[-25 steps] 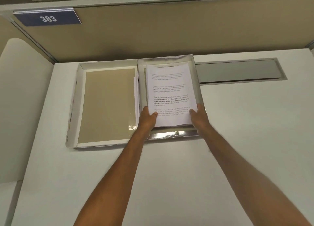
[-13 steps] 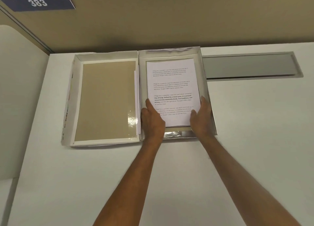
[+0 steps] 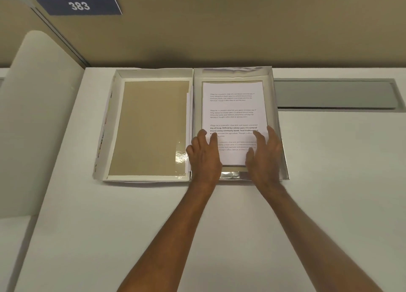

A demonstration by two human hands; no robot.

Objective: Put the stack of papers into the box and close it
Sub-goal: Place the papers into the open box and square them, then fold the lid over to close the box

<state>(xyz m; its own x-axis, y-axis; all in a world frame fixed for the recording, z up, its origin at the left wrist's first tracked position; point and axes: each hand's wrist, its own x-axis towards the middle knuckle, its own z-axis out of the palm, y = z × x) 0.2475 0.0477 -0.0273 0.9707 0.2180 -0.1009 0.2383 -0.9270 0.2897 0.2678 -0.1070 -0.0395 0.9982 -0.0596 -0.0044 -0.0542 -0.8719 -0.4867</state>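
Observation:
A flat box lies open on the white desk, its two halves side by side. The left half (image 3: 118,125) has white walls and a tan cardboard floor. The right half (image 3: 275,98) has shiny silver walls, and the stack of printed white papers (image 3: 232,107) lies flat inside it. My left hand (image 3: 205,154) rests palm down on the stack's near left corner, fingers spread. My right hand (image 3: 264,154) rests palm down on the near right corner, fingers apart, partly over the silver wall. Neither hand grips anything.
A grey metal cable cover (image 3: 334,94) is set into the desk right of the box. A tan partition wall (image 3: 219,32) with a blue "383" sign (image 3: 79,5) stands behind it. A rounded white panel (image 3: 37,116) stands at the left.
The stack went from held at its near edge to lying flat in the silver half. Both hands slid forward onto the top sheet and flattened out.

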